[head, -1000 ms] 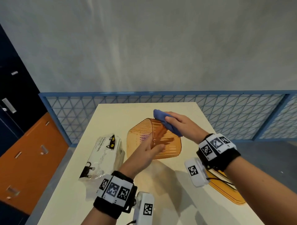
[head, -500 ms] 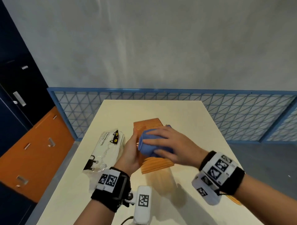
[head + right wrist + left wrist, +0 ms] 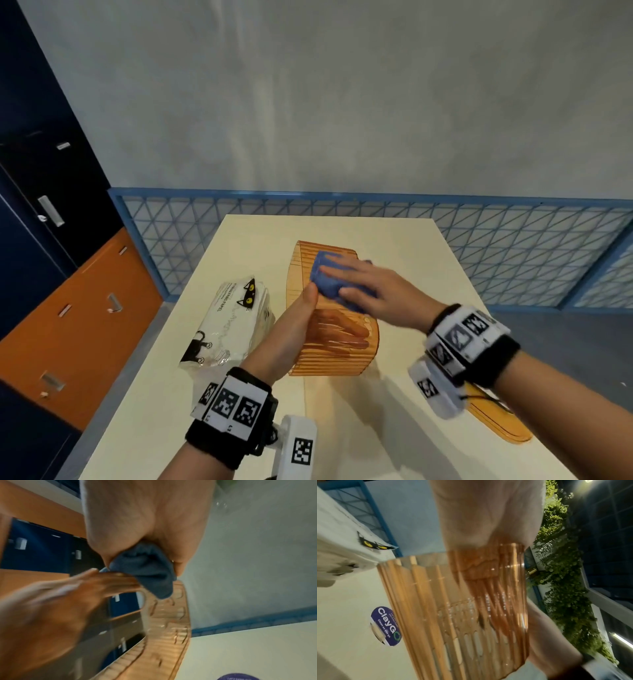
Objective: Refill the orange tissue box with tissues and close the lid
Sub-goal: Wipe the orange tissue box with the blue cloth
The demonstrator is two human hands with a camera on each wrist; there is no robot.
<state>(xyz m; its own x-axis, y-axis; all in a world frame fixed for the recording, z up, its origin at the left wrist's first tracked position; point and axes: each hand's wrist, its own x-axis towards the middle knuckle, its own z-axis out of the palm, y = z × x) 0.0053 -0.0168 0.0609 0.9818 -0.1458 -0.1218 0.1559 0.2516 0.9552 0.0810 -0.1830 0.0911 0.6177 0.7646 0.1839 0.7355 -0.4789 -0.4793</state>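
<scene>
The orange tissue box (image 3: 329,356), translucent and ribbed, is held off the table at the middle. My left hand (image 3: 301,315) grips its left wall, thumb outside and fingers inside, showing through the plastic (image 3: 488,588). My right hand (image 3: 363,284) holds a bunched blue cloth (image 3: 329,284) and presses it on the box's upper side; the right wrist view shows the cloth (image 3: 147,568) pinched between thumb and fingers against the box rim (image 3: 168,628). The white tissue pack (image 3: 233,322) with cat prints lies left of the box. The orange lid (image 3: 500,421) lies flat under my right wrist.
The cream table (image 3: 376,428) runs forward to a blue mesh fence (image 3: 479,246) below a grey wall. Blue and orange cabinets (image 3: 68,308) stand on the left. A round purple sticker (image 3: 387,626) sits on the tabletop under the box.
My left hand has turned the box and slid its fingers inside. My right hand has carried the blue cloth from the far rim across the side of the box.
</scene>
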